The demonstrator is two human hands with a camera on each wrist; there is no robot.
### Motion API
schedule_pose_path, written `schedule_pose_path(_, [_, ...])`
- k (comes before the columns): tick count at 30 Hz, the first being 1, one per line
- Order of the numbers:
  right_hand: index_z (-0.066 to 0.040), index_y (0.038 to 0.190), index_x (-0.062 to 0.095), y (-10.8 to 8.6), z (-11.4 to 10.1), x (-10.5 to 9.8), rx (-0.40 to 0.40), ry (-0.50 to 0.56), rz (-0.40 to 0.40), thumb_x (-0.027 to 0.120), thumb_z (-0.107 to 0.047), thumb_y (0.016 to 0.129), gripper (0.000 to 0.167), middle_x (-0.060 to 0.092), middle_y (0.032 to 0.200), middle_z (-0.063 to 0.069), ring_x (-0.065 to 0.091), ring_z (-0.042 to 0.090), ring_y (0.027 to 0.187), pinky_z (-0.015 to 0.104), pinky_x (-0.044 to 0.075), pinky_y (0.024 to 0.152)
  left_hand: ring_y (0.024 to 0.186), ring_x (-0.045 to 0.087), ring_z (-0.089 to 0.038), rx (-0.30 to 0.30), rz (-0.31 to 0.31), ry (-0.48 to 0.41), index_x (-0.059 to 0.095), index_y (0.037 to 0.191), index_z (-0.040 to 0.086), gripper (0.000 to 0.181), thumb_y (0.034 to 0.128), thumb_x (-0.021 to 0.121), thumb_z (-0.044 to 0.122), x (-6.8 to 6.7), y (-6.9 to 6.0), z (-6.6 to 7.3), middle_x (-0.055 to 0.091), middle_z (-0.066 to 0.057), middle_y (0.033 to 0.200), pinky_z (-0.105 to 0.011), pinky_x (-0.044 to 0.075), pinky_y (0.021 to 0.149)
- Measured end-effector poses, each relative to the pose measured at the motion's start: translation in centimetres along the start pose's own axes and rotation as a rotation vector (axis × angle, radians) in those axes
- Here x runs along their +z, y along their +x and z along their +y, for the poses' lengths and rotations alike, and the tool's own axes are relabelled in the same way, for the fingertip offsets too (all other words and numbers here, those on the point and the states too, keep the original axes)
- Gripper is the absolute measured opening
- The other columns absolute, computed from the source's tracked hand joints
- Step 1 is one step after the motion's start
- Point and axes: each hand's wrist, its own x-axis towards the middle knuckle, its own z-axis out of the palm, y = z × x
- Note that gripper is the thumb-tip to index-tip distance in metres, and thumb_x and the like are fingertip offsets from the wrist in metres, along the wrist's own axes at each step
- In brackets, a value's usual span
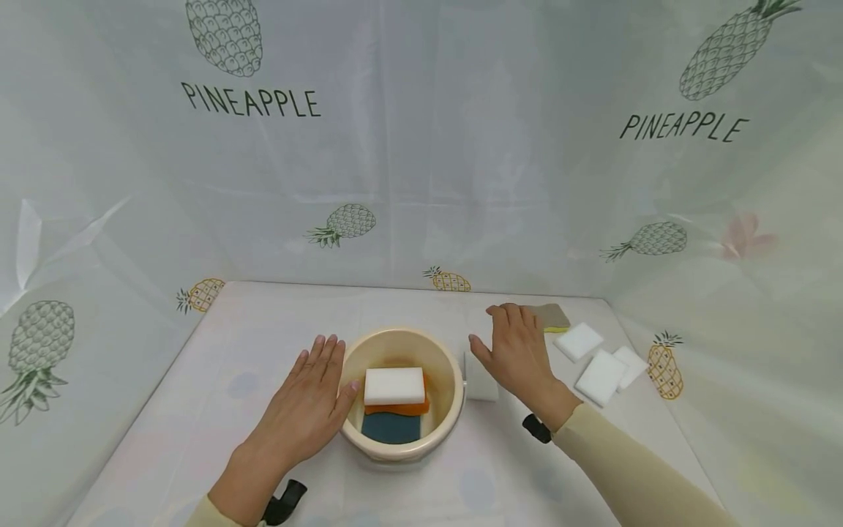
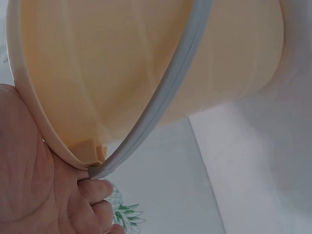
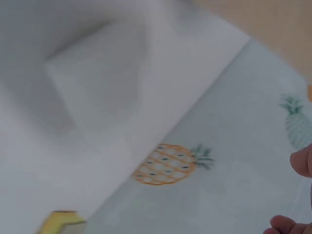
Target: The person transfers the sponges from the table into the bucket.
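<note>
Worktop: A pale cover is spread over the worktop, with faint round dots showing in places.
Surroundings: The far side and both flanks are closed off by a white curtain, printed with green and orange pineapples.
Bucket: A cream bucket is stood upright on the worktop, taken here as the clock's centre. Its grey handle is seen hanging over the outside in the left wrist view.
Inside: A white sponge is rested on an orange sponge; a blue-grey sponge is seen towards 6 o'clock.
Loose sponges: A pale sponge is placed just beside the bucket at 3 o'clock; three white sponges are clustered farther out that way. A grey-and-yellow sponge is set at 2 o'clock.
Writing: "PINEAPPLE" can be read twice on the curtain, at 11 and 1 o'clock.
Left hand: The left hand is laid against the rim at 9 o'clock, fingers straight, nothing gripped.
Right hand: The right hand is held between 2 and 3 o'clock, fingers loosely bent, thumb apart, nothing gripped.
</note>
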Motion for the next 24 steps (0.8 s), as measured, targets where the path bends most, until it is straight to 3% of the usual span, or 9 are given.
schedule_pose_path(6, [0.005,0.118,0.063,-3.5,1.3,2.5,0.029,-0.042,-0.043,0.086,-0.04,0.083,0.062,0.063,0.106,0.022,0.055,0.042,0.094,0.049,0.044,0.074,0.162,0.022,-0.039,-0.01,-0.014,-0.009,0.032,0.162,-0.006,0.073,0.1116,0.046,0.045,-0.2,0.0,0.2,0.031,-0.024,0.17,-0.058,0.021,0.131])
schedule_pose_path(11, [0.004,0.116,0.061,-5.9,0.8,4.4,0.018,-0.069,-0.147,0.088,-0.048,0.08,0.069,0.063,0.106,0.02,0.055,0.04,0.095,0.048,0.046,0.074,0.162,0.021,-0.039,-0.01,-0.016,-0.006,0.031,0.162,-0.006,0.073,0.1119,0.046,0.044,-0.4,0.1,0.3,0.031,-0.024,0.17,-0.058,0.021,0.131])
schedule_pose_path(18, [0.002,0.113,0.058,-7.1,0.0,5.5,0.02,-0.126,-0.277,0.088,-0.055,0.08,0.072,0.058,0.104,0.016,0.052,0.035,0.096,0.044,0.045,0.077,0.162,0.021,-0.04,-0.006,-0.014,-0.01,0.031,0.163,-0.006,0.073,0.1128,0.043,0.046,-0.4,0.1,0.2,0.031,-0.024,0.17,-0.059,0.021,0.13])
schedule_pose_path(24, [0.001,0.114,0.058,-7.5,1.1,5.1,0.058,-0.134,-0.314,0.087,-0.05,0.08,0.068,0.058,0.106,0.015,0.051,0.035,0.099,0.046,0.045,0.082,0.162,0.021,-0.04,-0.005,-0.004,-0.023,0.032,0.162,-0.006,0.071,0.1112,0.05,0.04,-0.3,0.0,0.3,0.032,-0.025,0.169,-0.059,0.021,0.13])
